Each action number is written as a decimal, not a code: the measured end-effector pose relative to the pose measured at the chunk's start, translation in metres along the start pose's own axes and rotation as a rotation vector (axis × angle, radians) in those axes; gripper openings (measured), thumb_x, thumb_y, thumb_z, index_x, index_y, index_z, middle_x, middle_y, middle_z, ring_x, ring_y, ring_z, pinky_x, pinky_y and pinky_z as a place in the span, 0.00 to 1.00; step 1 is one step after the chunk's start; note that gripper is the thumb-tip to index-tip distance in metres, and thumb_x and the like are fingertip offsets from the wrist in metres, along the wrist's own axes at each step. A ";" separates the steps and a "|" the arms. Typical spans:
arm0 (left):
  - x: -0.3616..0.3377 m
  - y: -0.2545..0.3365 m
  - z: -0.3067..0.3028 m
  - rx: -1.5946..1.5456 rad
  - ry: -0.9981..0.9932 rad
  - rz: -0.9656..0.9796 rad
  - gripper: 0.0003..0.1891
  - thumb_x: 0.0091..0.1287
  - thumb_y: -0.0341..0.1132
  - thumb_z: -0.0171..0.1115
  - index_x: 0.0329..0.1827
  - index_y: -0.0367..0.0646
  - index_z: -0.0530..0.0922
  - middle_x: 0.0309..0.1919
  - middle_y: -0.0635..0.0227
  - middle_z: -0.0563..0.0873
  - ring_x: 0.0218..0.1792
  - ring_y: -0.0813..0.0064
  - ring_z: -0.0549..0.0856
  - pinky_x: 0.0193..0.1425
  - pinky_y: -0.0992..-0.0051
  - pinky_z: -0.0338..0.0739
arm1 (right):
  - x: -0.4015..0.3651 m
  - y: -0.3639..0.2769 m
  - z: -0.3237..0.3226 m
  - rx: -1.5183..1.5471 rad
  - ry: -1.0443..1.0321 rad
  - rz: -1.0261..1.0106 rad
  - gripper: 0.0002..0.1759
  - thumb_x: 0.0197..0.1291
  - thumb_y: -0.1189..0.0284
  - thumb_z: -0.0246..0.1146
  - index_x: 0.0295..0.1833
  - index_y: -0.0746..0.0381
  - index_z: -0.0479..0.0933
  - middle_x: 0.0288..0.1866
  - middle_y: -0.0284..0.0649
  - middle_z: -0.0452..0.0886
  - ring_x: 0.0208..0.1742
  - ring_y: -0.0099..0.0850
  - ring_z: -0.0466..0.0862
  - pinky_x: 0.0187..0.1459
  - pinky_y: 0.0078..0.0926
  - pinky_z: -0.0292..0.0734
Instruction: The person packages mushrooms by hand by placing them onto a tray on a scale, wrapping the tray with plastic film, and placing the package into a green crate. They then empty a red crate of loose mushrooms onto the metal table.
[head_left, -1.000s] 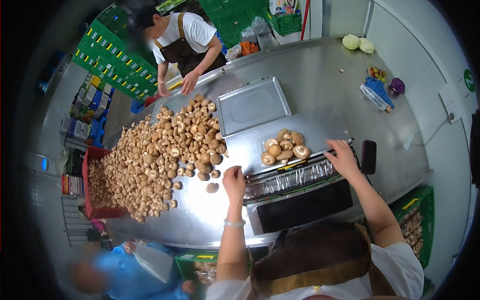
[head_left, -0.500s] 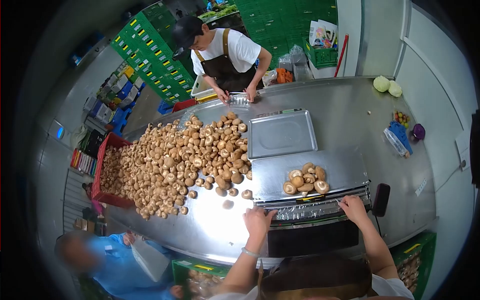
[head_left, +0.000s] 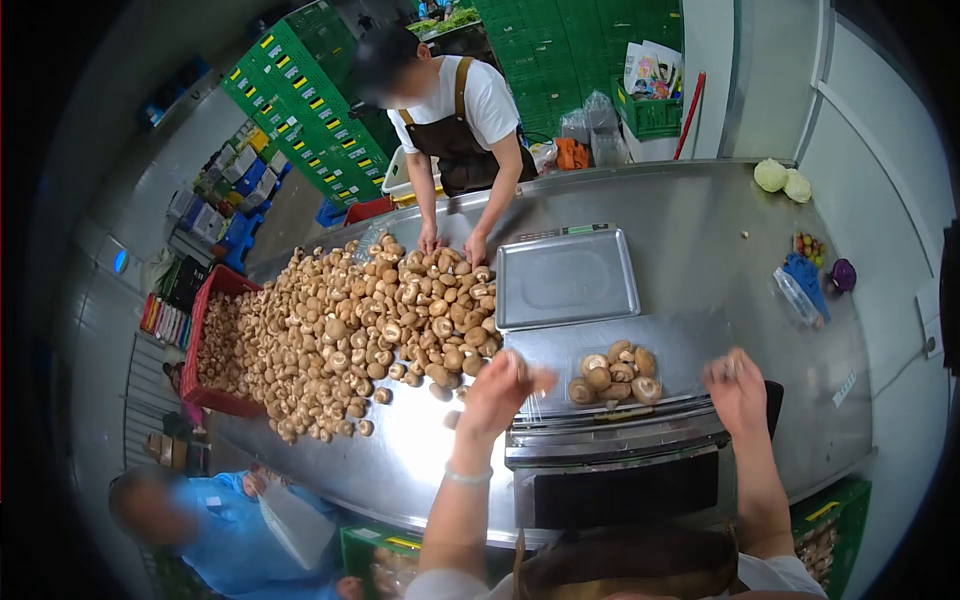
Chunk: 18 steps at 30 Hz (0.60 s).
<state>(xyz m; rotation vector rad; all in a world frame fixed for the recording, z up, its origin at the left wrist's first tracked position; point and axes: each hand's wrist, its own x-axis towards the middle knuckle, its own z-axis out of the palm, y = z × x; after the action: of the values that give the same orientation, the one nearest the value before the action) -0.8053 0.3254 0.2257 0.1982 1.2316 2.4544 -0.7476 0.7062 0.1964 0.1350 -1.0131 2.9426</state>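
Several brown mushrooms sit in a group on the metal top of the wrapping machine, and clear film seems to cross in front of them. My left hand is raised left of the group, its fingers pinched on the edge of the clear plastic film, which shows as faint streaks. To the right of the mushrooms, my right hand is closed in a pinch at the same height, apparently at the film's other end. The film between both hands is nearly invisible.
A large mushroom heap spills from a red crate at left. Behind the machine stands a scale. Across the table a co-worker reaches into the heap; another person in blue stands lower left. Cabbages lie far right.
Both my hands have moved up and away from the machine's front slot to either side of the mushrooms, drawing out film. The co-worker's hands have left a clear tray and gone to the heap.
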 end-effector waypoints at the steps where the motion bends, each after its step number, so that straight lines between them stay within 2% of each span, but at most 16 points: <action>1: 0.022 -0.008 0.004 -0.009 0.051 0.090 0.08 0.80 0.37 0.50 0.44 0.43 0.70 0.54 0.46 0.85 0.62 0.53 0.82 0.72 0.56 0.71 | 0.022 0.010 0.010 -0.142 0.084 -0.052 0.06 0.70 0.69 0.61 0.44 0.60 0.73 0.40 0.42 0.82 0.45 0.36 0.80 0.52 0.36 0.71; 2: 0.048 -0.019 0.010 0.108 0.139 0.167 0.08 0.81 0.36 0.47 0.44 0.43 0.70 0.55 0.46 0.85 0.63 0.53 0.81 0.74 0.56 0.68 | 0.042 0.023 0.015 -0.284 0.165 -0.111 0.05 0.70 0.70 0.60 0.45 0.59 0.72 0.44 0.43 0.84 0.50 0.38 0.81 0.55 0.38 0.71; 3: 0.073 -0.053 -0.015 0.271 0.205 0.217 0.09 0.82 0.37 0.46 0.44 0.41 0.69 0.57 0.47 0.84 0.62 0.56 0.82 0.70 0.59 0.71 | 0.060 0.043 -0.002 -0.561 0.150 -0.166 0.06 0.72 0.70 0.58 0.46 0.61 0.72 0.46 0.46 0.84 0.54 0.40 0.82 0.56 0.40 0.72; 4: 0.090 -0.083 -0.043 0.577 0.218 0.225 0.09 0.81 0.37 0.47 0.45 0.40 0.68 0.55 0.48 0.85 0.60 0.57 0.83 0.66 0.59 0.73 | 0.081 0.064 -0.022 -0.837 0.134 -0.224 0.06 0.73 0.70 0.56 0.46 0.62 0.71 0.49 0.49 0.84 0.57 0.43 0.82 0.58 0.42 0.72; 5: 0.098 -0.104 -0.058 0.883 0.232 0.232 0.09 0.80 0.36 0.48 0.45 0.39 0.67 0.54 0.49 0.86 0.57 0.58 0.84 0.61 0.60 0.76 | 0.094 0.082 -0.037 -1.133 0.138 -0.121 0.07 0.73 0.70 0.55 0.47 0.63 0.70 0.48 0.51 0.83 0.55 0.44 0.82 0.56 0.43 0.73; 6: 0.100 -0.111 -0.056 1.098 0.189 0.159 0.09 0.79 0.36 0.50 0.46 0.39 0.67 0.50 0.49 0.86 0.54 0.56 0.85 0.58 0.60 0.76 | 0.100 0.097 -0.049 -1.424 0.146 -0.006 0.08 0.74 0.70 0.54 0.48 0.64 0.70 0.46 0.54 0.82 0.53 0.45 0.83 0.54 0.43 0.75; 7: 0.099 -0.119 -0.054 1.310 0.146 0.076 0.09 0.79 0.35 0.51 0.46 0.38 0.67 0.46 0.49 0.86 0.50 0.55 0.86 0.54 0.59 0.77 | 0.102 0.108 -0.059 -1.515 0.043 -0.012 0.08 0.73 0.71 0.54 0.48 0.64 0.70 0.45 0.55 0.81 0.51 0.46 0.83 0.52 0.44 0.75; 8: 0.099 -0.124 -0.052 1.337 0.206 0.095 0.09 0.76 0.34 0.56 0.46 0.38 0.69 0.39 0.49 0.85 0.44 0.54 0.85 0.51 0.63 0.77 | 0.102 0.115 -0.064 -1.604 -0.065 -0.012 0.08 0.73 0.71 0.54 0.49 0.64 0.69 0.43 0.56 0.81 0.48 0.47 0.83 0.51 0.44 0.76; 9: 0.098 -0.125 -0.054 1.260 0.170 0.037 0.09 0.76 0.34 0.57 0.47 0.38 0.69 0.38 0.51 0.84 0.43 0.57 0.85 0.51 0.65 0.77 | 0.102 0.119 -0.071 -1.690 -0.179 -0.010 0.08 0.72 0.71 0.55 0.49 0.64 0.69 0.42 0.57 0.80 0.46 0.47 0.83 0.49 0.45 0.76; 10: 0.095 -0.126 -0.057 1.179 0.137 -0.021 0.09 0.76 0.35 0.58 0.48 0.38 0.69 0.37 0.53 0.84 0.42 0.60 0.84 0.50 0.66 0.77 | 0.103 0.120 -0.079 -1.651 -0.226 0.070 0.08 0.69 0.72 0.58 0.47 0.64 0.70 0.37 0.53 0.81 0.40 0.47 0.83 0.46 0.43 0.76; 11: 0.089 -0.122 -0.055 1.097 0.108 -0.082 0.10 0.75 0.35 0.58 0.48 0.38 0.69 0.37 0.54 0.84 0.41 0.63 0.84 0.50 0.68 0.77 | 0.099 0.118 -0.078 -1.601 -0.240 0.159 0.08 0.69 0.71 0.59 0.47 0.65 0.71 0.37 0.51 0.81 0.40 0.46 0.83 0.46 0.42 0.77; 12: 0.082 -0.120 -0.057 0.938 0.071 -0.112 0.13 0.74 0.36 0.61 0.52 0.37 0.73 0.37 0.60 0.84 0.41 0.72 0.83 0.49 0.71 0.77 | 0.094 0.115 -0.076 -1.549 -0.252 0.239 0.09 0.68 0.71 0.61 0.46 0.65 0.71 0.36 0.49 0.81 0.40 0.44 0.83 0.45 0.41 0.77; 15: 0.054 -0.117 -0.062 0.893 -0.046 -0.219 0.14 0.75 0.39 0.61 0.53 0.37 0.79 0.39 0.63 0.86 0.43 0.77 0.82 0.51 0.72 0.77 | 0.071 0.096 -0.059 -1.400 -0.206 0.428 0.13 0.68 0.67 0.64 0.45 0.66 0.72 0.37 0.43 0.83 0.40 0.39 0.83 0.44 0.38 0.77; 16: 0.042 -0.109 -0.053 1.026 -0.024 -0.306 0.15 0.76 0.42 0.60 0.50 0.37 0.83 0.39 0.62 0.87 0.44 0.74 0.83 0.52 0.72 0.77 | 0.061 0.091 -0.053 -1.350 -0.179 0.486 0.14 0.68 0.65 0.64 0.45 0.66 0.73 0.37 0.41 0.83 0.40 0.37 0.84 0.44 0.36 0.77; 18: 0.025 -0.120 -0.056 1.026 0.004 -0.175 0.18 0.77 0.45 0.58 0.48 0.36 0.84 0.37 0.57 0.86 0.40 0.66 0.84 0.50 0.69 0.77 | 0.042 0.088 -0.050 -1.337 -0.129 0.411 0.17 0.68 0.63 0.66 0.47 0.67 0.75 0.37 0.42 0.84 0.41 0.36 0.85 0.42 0.37 0.77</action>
<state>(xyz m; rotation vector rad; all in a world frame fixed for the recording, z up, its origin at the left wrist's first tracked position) -0.8116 0.3589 0.0956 0.3273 2.2741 1.4713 -0.7978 0.6674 0.1072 0.0676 -2.9426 1.8290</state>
